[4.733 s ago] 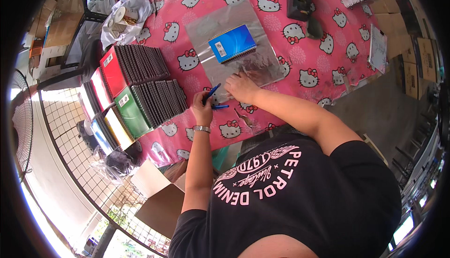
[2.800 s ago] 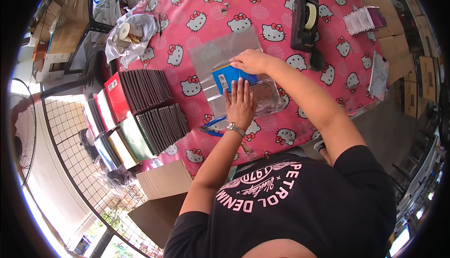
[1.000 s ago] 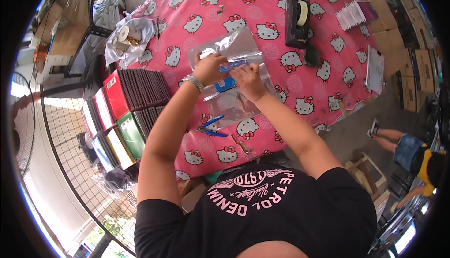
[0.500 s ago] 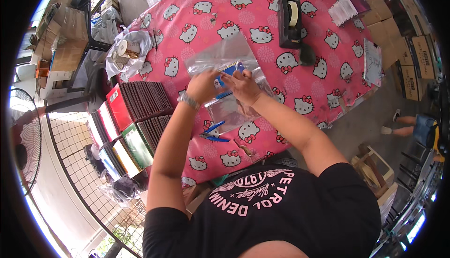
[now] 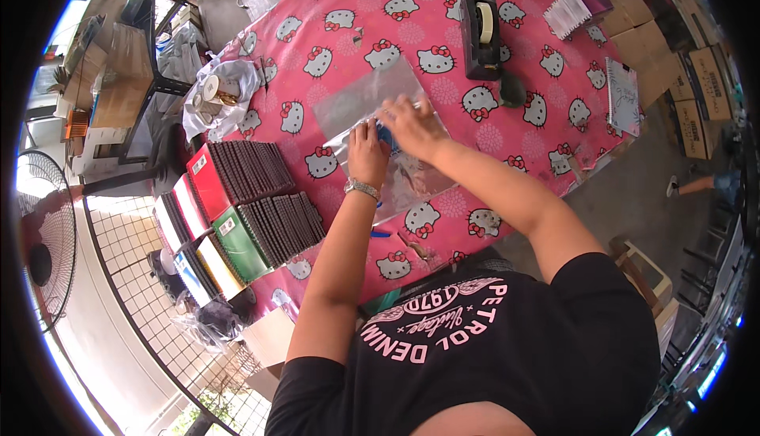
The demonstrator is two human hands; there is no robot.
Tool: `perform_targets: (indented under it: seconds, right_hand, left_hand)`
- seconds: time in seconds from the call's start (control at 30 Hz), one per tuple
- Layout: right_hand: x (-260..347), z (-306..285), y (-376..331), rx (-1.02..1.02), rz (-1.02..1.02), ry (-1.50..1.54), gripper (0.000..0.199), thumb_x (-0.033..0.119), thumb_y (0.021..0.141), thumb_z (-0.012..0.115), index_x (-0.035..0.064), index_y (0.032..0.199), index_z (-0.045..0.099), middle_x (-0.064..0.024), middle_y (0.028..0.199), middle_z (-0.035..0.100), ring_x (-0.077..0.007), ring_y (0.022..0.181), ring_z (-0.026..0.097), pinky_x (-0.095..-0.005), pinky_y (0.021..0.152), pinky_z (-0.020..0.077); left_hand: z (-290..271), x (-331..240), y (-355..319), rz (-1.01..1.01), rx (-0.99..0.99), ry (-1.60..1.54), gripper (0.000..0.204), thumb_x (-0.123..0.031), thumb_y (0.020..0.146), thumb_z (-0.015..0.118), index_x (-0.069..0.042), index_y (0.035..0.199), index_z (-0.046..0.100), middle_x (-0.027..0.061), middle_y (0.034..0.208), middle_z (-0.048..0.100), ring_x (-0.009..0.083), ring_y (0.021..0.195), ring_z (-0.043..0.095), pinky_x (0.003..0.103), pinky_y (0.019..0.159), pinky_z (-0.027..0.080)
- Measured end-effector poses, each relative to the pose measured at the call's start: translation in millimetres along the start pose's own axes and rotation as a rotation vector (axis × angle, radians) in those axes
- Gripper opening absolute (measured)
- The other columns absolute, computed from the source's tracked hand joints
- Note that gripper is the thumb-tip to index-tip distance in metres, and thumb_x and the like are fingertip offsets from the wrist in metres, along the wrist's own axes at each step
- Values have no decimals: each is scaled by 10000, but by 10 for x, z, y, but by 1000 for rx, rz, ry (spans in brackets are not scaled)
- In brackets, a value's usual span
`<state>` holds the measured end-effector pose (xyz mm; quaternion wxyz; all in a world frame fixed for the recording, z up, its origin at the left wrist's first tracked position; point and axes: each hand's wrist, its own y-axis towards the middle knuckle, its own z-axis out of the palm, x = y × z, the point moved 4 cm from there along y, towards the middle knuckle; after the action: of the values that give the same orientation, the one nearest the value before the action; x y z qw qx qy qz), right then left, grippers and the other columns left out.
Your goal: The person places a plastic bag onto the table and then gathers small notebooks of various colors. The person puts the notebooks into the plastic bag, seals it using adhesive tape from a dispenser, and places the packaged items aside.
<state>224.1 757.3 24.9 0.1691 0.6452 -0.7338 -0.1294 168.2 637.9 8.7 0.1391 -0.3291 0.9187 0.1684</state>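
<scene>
Both of my hands work over a small blue flat item (image 5: 387, 137) on clear plastic bags (image 5: 343, 111) at the middle of the table. My left hand (image 5: 366, 153), with a watch at its wrist, rests its fingers flat on the plastic at the blue item's left edge. Just right of it, my right hand (image 5: 415, 129) has its fingers apart and slightly bent over the plastic, a little blurred. Most of the blue item is covered by my hands. Blue-handled pliers (image 5: 381, 234) lie beside my left forearm, which largely hides them.
Stacked spiral notebooks (image 5: 240, 168) with red, green and other covers stand at the left. A black tape dispenser (image 5: 480, 56) sits far right of centre on the pink tablecloth (image 5: 443, 100). Notebooks (image 5: 623, 97) lie at the right edge; a white plastic bag (image 5: 245, 80) holds spools at far left.
My left hand has shifted right and down, its fingers flattening onto the plastic. My right hand has moved slightly up, and its fingers have spread. My left forearm now covers most of the pliers.
</scene>
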Motion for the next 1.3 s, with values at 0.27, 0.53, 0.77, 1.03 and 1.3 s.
perform_targets:
  seconds: [0.27,0.53,0.77,1.03,1.3]
  right_hand:
    - [-40,-487,-565,-19,167,141,169,233,831,599,155,949,691,-19,1042,629,-195,1066,526,-469,913,334]
    - [694,6,-677,394,100,152,706,602,814,552,122,1332,544,-267,1479,325,-431,1408,213,-595,1130,91]
    - [681,128,-440,314,126,76,766,575,783,580,64,1349,513,-228,1457,376,-429,1401,237,-624,1125,72]
    - [-1403,-615,-328,-264,998,679,257,261,853,688,17,926,655,-125,784,648,-251,701,604,-382,670,469]
    - [-2154,-8,-591,-277,1520,1516,113,180,882,685,67,892,672,28,744,579,-59,599,502,-215,575,459]
  left_hand:
    - [-29,22,204,-14,97,142,231,-87,735,606,-13,948,656,131,1013,597,314,1006,552,421,888,467]
    - [-42,-57,208,75,312,288,160,-104,801,551,-28,874,671,119,946,636,278,955,612,385,738,541]
    - [35,-90,116,110,334,289,133,-135,818,557,-77,878,660,72,857,659,252,892,645,388,702,544]
    - [40,-36,-21,73,457,408,298,-95,887,519,33,1142,605,188,1161,639,280,1005,651,354,762,568]
    - [106,-204,-80,1,472,384,487,-154,922,461,100,1337,443,298,1356,480,378,1247,511,416,1076,389]
